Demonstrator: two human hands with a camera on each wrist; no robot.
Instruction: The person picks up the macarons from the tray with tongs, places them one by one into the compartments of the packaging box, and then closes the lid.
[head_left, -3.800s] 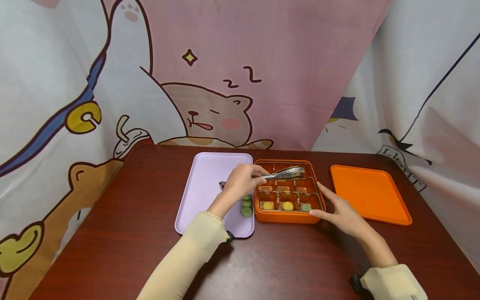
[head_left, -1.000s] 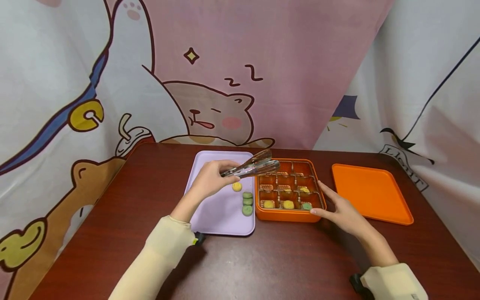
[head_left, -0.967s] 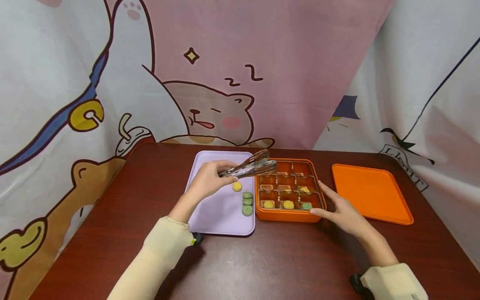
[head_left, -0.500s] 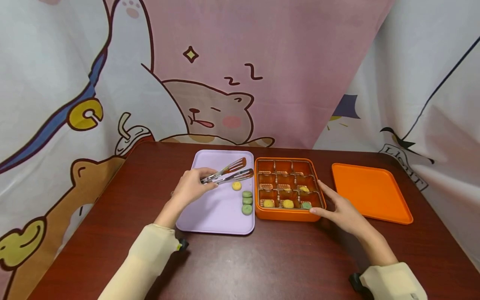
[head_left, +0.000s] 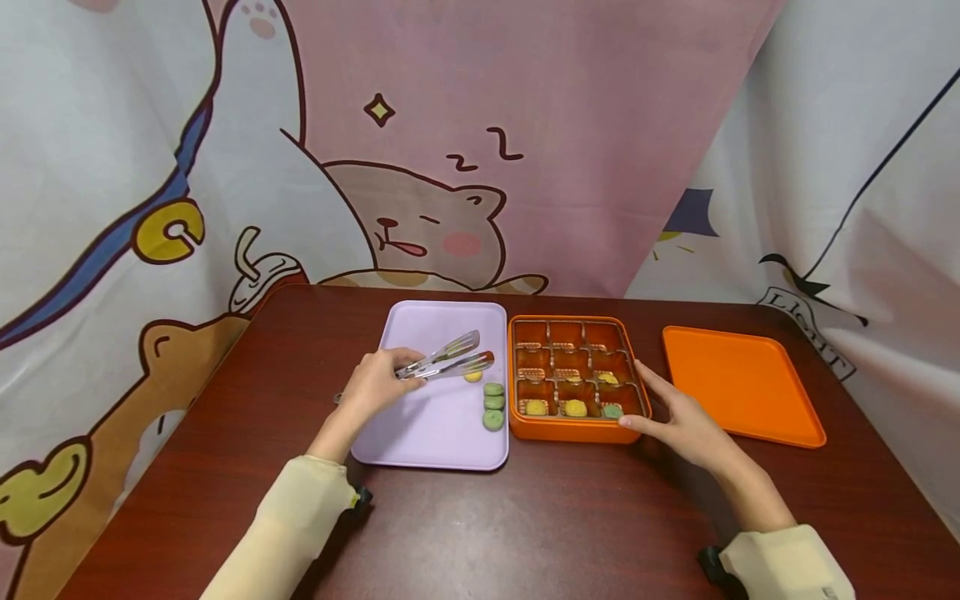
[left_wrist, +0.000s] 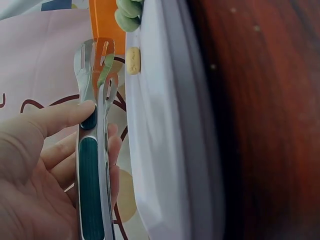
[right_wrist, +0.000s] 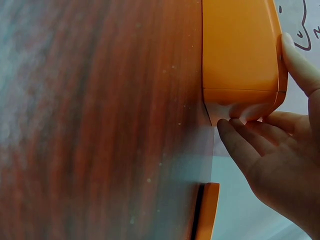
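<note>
Your left hand (head_left: 371, 385) grips the tongs (head_left: 467, 365), thumb on one arm and fingers along the other (the left wrist view shows dark green grips), with the two tips spread apart above the lilac tray (head_left: 435, 433). Just beneath the tips, partly hidden, a loose yellow cookie (head_left: 472, 377) lies on that tray, with three green cookies (head_left: 492, 402) lined up near its right edge. Your right hand (head_left: 686, 425) rests on the orange box (head_left: 577, 430), its fingers nearly straight against the right side and its thumb at the near rim. In the box's near row you have two yellow cookies (head_left: 576, 408) and, at the right, a green one; yellow also shows in the middle row. Right of the box, an orange lid-like tray (head_left: 742, 383) lies on your counter (head_left: 525, 525).
</note>
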